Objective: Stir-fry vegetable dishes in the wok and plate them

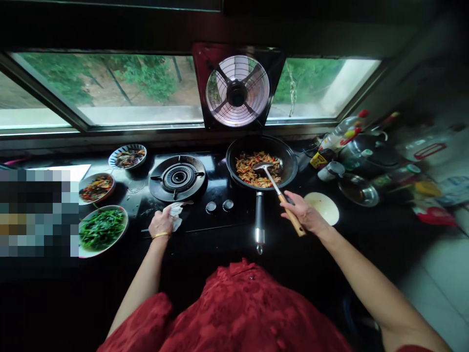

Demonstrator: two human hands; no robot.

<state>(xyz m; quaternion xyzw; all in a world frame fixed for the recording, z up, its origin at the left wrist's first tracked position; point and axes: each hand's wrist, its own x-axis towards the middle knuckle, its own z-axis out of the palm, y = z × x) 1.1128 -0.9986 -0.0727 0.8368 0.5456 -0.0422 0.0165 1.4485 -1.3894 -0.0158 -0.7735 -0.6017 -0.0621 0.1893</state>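
Observation:
My right hand [301,211] is closed around the wooden handle of a spatula [292,215], whose metal head rests on the food in the wok. The dark wok [293,168] stands on the right side of the stove and holds shredded stir-fried food [252,168] with red bits. Its long handle [260,215] points toward me. My left hand [161,223] is closed on a crumpled white cloth or tissue [176,215] at the stove's front left. Just beyond that hand is the bare left burner [179,177].
On the left stand a bowl of greens [102,227], a bowl of reddish food [95,187] and a striped bowl [128,157]. A pale plate [324,208] lies right of the wok. Bottles [339,132], a jar [330,171] and a metal bowl [359,189] crowd the right.

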